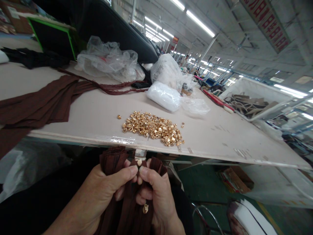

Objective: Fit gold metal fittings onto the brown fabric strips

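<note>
Just below the table's front edge, my left hand and my right hand meet with thumb tips nearly together. Both are closed on brown zipper tape, pinched between thumbs and fingers. A small gold zipper slider sits just above the thumbs, against a small clear-and-metal holder at the table edge. Folded bunches of the tape rise behind each hand. Another gold slider shows below the curled right fingers; how it is held I cannot tell. A pile of gold sliders lies on the table ahead.
On the table, brown strips spread to the left. Clear plastic bags and a white plastic packet lie behind the pile. A white bin with greyish straps stands at the right. Below is a cardboard box.
</note>
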